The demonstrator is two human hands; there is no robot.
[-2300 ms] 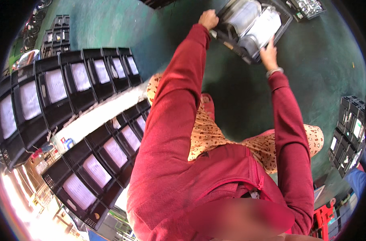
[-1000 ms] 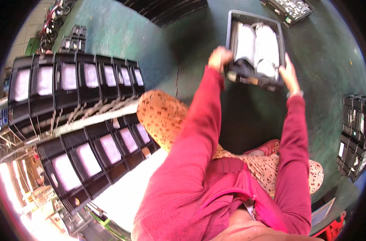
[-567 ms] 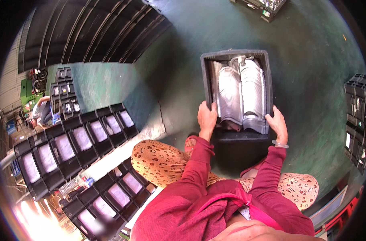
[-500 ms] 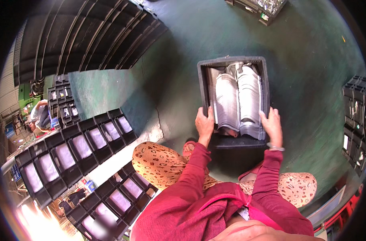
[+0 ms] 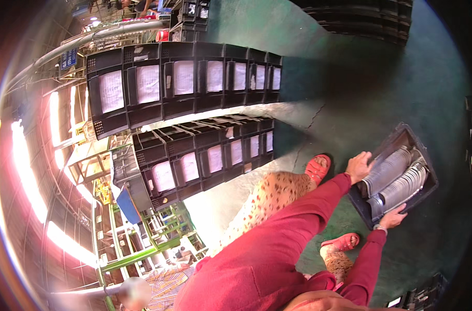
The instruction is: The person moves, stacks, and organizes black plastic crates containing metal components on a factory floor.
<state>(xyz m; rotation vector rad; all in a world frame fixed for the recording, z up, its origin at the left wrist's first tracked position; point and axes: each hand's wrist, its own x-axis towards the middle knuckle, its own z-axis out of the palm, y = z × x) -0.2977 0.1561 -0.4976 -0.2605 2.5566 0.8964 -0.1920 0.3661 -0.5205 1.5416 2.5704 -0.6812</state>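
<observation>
Crate (image 5: 401,136): being held at the right of the view, ahead of the body, and apparently hanging clear of the green floor (image 5: 332,216), though hiding the gap beneath. Lying aslant, with the near end pointing to the lower left. Bearing ribbed, curved, silver parts in two lengthwise rows, a left row (image 5: 390,168) and a right row (image 5: 408,182), resting side by side.

Gripping with the left hand (image 5: 359,167) at the left wall, bending the fingers over the rim. Gripping with the right hand (image 5: 393,217) at the right wall, towards the near corner, partly hiding the fingers; wearing a pale bracelet (image 5: 380,227) on that wrist.

Standing with a left sandal (image 5: 315,168) and a right sandal (image 5: 344,241) on the floor, set apart. Ranging to the left, well away from the crate: an upper stack (image 5: 196,78) and a lower stack (image 5: 201,158), both black and showing white sheets.

Judging by the two-handed hold, apparently being in mid-carry. Calling next for matched pressure on both walls, for a level crate lest the rows slide, and for an unhurried footing.
</observation>
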